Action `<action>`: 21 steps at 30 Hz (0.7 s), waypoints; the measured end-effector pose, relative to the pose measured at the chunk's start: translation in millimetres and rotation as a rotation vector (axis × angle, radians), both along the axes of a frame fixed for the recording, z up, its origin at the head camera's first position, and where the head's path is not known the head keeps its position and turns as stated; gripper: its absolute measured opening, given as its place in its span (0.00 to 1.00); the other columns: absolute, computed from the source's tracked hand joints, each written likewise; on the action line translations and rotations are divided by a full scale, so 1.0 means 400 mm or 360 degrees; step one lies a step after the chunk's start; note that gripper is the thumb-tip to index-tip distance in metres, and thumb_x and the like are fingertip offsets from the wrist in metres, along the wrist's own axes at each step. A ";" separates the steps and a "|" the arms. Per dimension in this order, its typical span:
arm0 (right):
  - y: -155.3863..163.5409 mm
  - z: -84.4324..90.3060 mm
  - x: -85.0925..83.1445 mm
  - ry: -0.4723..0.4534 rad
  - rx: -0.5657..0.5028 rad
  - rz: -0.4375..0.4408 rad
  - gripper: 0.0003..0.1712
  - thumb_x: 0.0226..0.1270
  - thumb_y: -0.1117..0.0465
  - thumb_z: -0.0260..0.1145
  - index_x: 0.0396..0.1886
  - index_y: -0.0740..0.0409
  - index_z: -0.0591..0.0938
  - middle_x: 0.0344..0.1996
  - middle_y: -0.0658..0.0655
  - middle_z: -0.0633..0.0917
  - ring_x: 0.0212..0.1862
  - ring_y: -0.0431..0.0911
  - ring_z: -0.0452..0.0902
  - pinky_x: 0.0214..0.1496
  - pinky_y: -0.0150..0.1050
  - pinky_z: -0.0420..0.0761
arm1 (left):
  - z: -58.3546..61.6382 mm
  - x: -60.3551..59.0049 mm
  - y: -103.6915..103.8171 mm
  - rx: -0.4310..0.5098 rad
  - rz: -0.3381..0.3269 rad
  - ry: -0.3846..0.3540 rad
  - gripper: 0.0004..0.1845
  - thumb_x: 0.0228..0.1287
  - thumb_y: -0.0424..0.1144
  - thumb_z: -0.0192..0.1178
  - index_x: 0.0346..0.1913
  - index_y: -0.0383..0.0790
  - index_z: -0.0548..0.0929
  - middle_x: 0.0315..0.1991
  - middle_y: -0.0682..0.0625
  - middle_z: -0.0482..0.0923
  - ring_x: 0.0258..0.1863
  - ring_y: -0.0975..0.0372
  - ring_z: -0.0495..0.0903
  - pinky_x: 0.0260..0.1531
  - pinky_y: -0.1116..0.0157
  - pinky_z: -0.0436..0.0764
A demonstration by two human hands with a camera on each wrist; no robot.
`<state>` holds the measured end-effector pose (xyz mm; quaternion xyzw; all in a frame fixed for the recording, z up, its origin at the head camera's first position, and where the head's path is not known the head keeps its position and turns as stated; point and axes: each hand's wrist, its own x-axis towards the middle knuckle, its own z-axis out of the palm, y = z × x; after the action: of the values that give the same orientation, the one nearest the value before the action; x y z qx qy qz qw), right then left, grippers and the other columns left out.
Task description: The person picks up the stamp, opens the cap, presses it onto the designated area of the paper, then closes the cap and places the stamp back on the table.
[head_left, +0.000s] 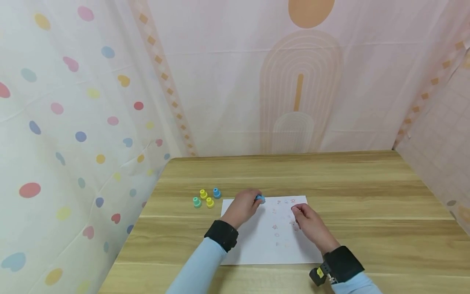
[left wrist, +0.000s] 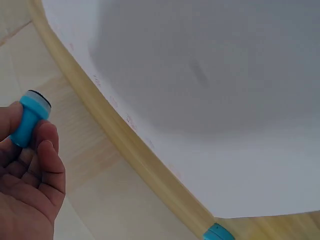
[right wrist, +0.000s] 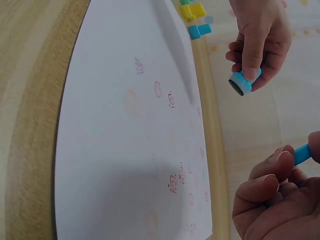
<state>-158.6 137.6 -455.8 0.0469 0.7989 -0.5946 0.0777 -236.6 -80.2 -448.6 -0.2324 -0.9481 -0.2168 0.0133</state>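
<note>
My left hand [head_left: 242, 207] is above the far left part of a white paper sheet [head_left: 253, 247]. It grips a small blue toy stamp [left wrist: 31, 119] between thumb and fingers, the dark stamping face pointing away from the palm. Over the sheet's right side, my right hand [head_left: 315, 228] pinches a little blue piece [right wrist: 302, 154] between thumb and forefinger; most of that piece is hidden by the fingers, and I cannot tell whether it is a cap. Faint red, orange and purple stamped prints [right wrist: 171, 184] dot the paper.
Left of the paper stand two yellow stamps [head_left: 203, 194] [head_left: 210, 202], a green stamp [head_left: 197, 202] and another blue stamp [head_left: 217, 193]. All of this is on a wooden table [head_left: 367, 196]. Patterned cloth [head_left: 220, 81] hangs behind and at the sides.
</note>
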 end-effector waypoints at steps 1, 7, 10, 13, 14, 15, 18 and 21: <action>-0.001 -0.002 0.000 -0.0006 0.0004 -0.0004 0.19 0.82 0.54 0.49 0.56 0.66 0.72 0.33 0.59 0.73 0.37 0.52 0.70 0.36 0.40 0.68 | -0.001 -0.004 0.002 -0.0041 -0.0012 0.0005 0.10 0.72 0.39 0.60 0.50 0.39 0.83 0.41 0.50 0.81 0.38 0.62 0.77 0.44 0.66 0.81; -0.007 -0.008 0.000 0.0004 0.0026 0.0003 0.20 0.81 0.53 0.49 0.57 0.66 0.72 0.34 0.60 0.73 0.37 0.51 0.69 0.36 0.40 0.68 | -0.007 -0.021 0.020 -0.0325 -0.0065 0.0035 0.06 0.69 0.37 0.63 0.45 0.40 0.85 0.36 0.53 0.81 0.35 0.64 0.77 0.41 0.68 0.80; -0.010 -0.006 0.004 0.0017 0.0030 0.0008 0.21 0.81 0.53 0.49 0.57 0.66 0.71 0.34 0.60 0.73 0.38 0.51 0.69 0.36 0.40 0.68 | -0.009 -0.024 0.027 -0.0443 -0.0087 0.0055 0.06 0.69 0.36 0.63 0.44 0.40 0.85 0.36 0.52 0.82 0.36 0.63 0.79 0.41 0.68 0.80; -0.011 -0.007 0.005 0.0017 0.0026 0.0001 0.20 0.81 0.53 0.49 0.57 0.67 0.72 0.33 0.59 0.73 0.38 0.52 0.70 0.36 0.41 0.68 | -0.011 -0.026 0.030 -0.0513 -0.0100 0.0043 0.06 0.69 0.36 0.63 0.45 0.40 0.85 0.38 0.51 0.83 0.38 0.62 0.81 0.43 0.67 0.81; -0.011 -0.008 0.005 0.0020 0.0025 0.0002 0.21 0.81 0.53 0.49 0.57 0.67 0.71 0.33 0.59 0.73 0.37 0.51 0.69 0.36 0.40 0.68 | -0.011 -0.026 0.032 -0.0529 -0.0107 0.0034 0.06 0.69 0.36 0.63 0.45 0.40 0.85 0.39 0.51 0.83 0.39 0.62 0.82 0.44 0.67 0.81; -0.010 -0.009 0.005 0.0017 0.0025 -0.0003 0.21 0.81 0.53 0.49 0.57 0.67 0.72 0.33 0.59 0.73 0.37 0.51 0.69 0.36 0.40 0.68 | -0.011 -0.026 0.033 -0.0544 -0.0114 0.0022 0.06 0.69 0.36 0.63 0.46 0.40 0.85 0.39 0.51 0.84 0.40 0.61 0.82 0.45 0.67 0.81; -0.010 -0.013 0.004 0.0004 0.0018 -0.0013 0.20 0.81 0.53 0.49 0.56 0.67 0.72 0.33 0.59 0.73 0.37 0.52 0.70 0.36 0.40 0.68 | -0.013 -0.027 0.035 -0.0579 -0.0134 0.0009 0.07 0.69 0.36 0.63 0.46 0.39 0.85 0.40 0.50 0.84 0.41 0.61 0.82 0.46 0.66 0.81; -0.011 -0.015 0.004 -0.0013 0.0018 -0.0024 0.20 0.81 0.53 0.50 0.57 0.66 0.72 0.34 0.60 0.74 0.38 0.52 0.70 0.36 0.39 0.69 | -0.018 -0.028 0.037 -0.0616 -0.0142 0.0015 0.07 0.69 0.36 0.63 0.46 0.40 0.85 0.40 0.50 0.84 0.40 0.61 0.82 0.45 0.67 0.80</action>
<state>-156.9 133.3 -461.7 0.0557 0.8016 -0.5904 0.0760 -248.0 -65.5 -455.7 -0.2733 -0.9608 -0.0297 -0.0367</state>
